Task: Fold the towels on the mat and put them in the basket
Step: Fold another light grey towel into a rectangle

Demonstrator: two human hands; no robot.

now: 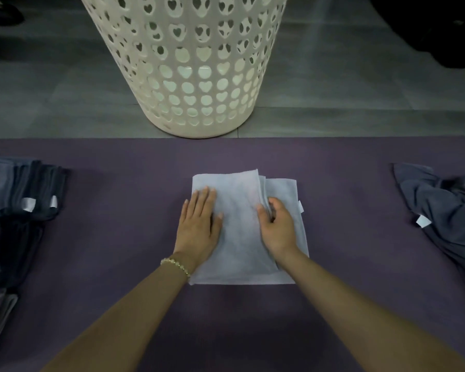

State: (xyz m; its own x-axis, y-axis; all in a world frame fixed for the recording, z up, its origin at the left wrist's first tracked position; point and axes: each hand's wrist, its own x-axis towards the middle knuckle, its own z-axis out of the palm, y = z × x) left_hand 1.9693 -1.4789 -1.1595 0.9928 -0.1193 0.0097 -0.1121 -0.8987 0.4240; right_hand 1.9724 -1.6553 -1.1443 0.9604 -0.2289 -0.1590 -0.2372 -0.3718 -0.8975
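A pale blue towel [239,210] lies partly folded in the middle of the purple mat [118,183]. My left hand [200,224] lies flat on the towel's left side with straight fingers. My right hand [275,226] pinches the loose edge of the towel's upper layer between thumb and curled fingers, right of centre. A white perforated basket [188,63] stands upright on the floor just beyond the mat's far edge, directly ahead.
A stack of folded dark blue towels [19,205] sits at the mat's left end. A crumpled dark grey-blue towel [446,210] lies at the right end. Grey tiled floor [65,89] surrounds the basket.
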